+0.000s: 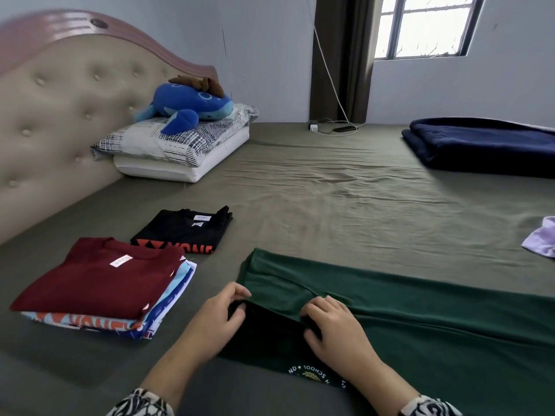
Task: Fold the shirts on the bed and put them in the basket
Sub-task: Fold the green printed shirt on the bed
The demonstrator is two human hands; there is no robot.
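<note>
A dark green shirt (420, 319) with a white round print lies spread on the bed in front of me, running off to the right. My left hand (216, 319) pinches the fold at its left end. My right hand (333, 325) grips the same fold a little to the right. To the left a folded maroon shirt (96, 277) tops a stack of several folded printed shirts. Behind that stack lies a folded black shirt (186, 229) with orange lettering. A lilac garment (540, 238) shows at the right edge. No basket is in view.
The bed has an olive sheet (330, 190) and a padded headboard (60, 115) at the left. Two pillows (180, 151) carry a blue plush toy (186, 106). A folded navy blanket (486, 145) lies far right. A charger and phone (333, 127) sit by the wall.
</note>
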